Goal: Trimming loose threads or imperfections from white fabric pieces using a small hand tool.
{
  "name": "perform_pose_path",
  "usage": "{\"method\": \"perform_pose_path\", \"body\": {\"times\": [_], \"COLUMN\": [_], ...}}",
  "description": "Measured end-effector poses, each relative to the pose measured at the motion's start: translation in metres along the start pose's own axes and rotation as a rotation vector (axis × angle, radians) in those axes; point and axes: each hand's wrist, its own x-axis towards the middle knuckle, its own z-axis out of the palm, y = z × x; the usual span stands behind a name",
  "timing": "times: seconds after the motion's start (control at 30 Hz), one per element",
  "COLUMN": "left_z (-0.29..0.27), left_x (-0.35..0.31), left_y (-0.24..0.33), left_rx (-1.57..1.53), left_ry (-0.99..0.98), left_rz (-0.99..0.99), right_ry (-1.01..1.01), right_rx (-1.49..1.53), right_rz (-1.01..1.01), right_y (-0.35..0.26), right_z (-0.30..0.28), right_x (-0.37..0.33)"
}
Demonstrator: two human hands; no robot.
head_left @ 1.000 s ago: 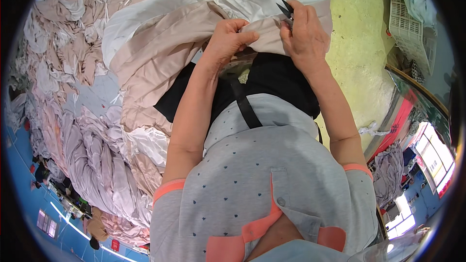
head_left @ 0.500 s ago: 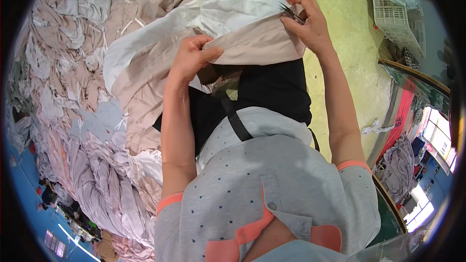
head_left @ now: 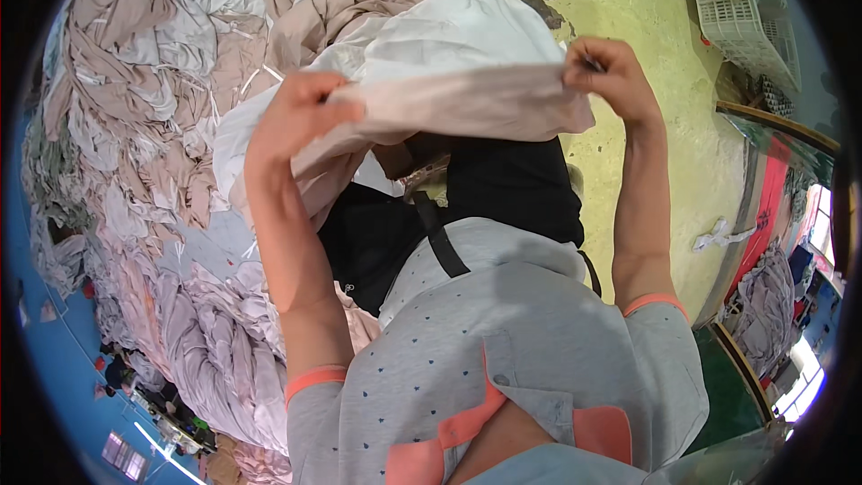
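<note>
A beige and white cloth (head_left: 467, 103) is stretched between my two hands over my lap, its beige edge slightly blurred by motion. My left hand (head_left: 301, 112) pinches this edge at the left, thumb and fingers closed on it. At the other end my right hand (head_left: 606, 76) grips the edge with curled fingers. A small dark tool, the thread snips (head_left: 591, 64), shows only in part inside the right hand. The white side of the cloth bulges up beyond the beige band.
A big heap of beige, white and pinkish cloth (head_left: 171, 54) covers the left side. To the right is a yellow worn floor (head_left: 664, 0), with a white plastic basket (head_left: 741, 13) at the far right. A green table (head_left: 732, 395) stands close on my right.
My hands have spread farther apart, the left moving left and the right moving right and nearer. The beige edge is pulled straighter. The snips' blades, visible before, are now mostly hidden.
</note>
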Motion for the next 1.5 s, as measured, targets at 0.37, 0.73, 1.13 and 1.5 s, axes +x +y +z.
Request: {"method": "perform_pose_path", "body": {"times": [0.37, 0.73, 1.13, 1.5], "left_z": [0.15, 0.166, 0.173, 0.174], "left_x": [0.068, 0.09, 0.077, 0.075], "left_y": [0.01, 0.001, -0.012, -0.004], "left_rx": [0.06, 0.112, -0.334, -0.79], "left_ry": [0.619, 0.71, 0.584, 0.465], "left_rz": [0.596, 0.646, 0.454, 0.381], "right_ry": [0.646, 0.684, 0.701, 0.652], "right_rx": [0.072, 0.155, 0.078, 0.059], "right_rz": [-0.176, -0.174, -0.182, -0.231], "right_y": [0.034, 0.049, 0.05, 0.05], "right_z": [0.071, 0.095, 0.095, 0.094], "right_x": [0.025, 0.033, 0.031, 0.023]}}
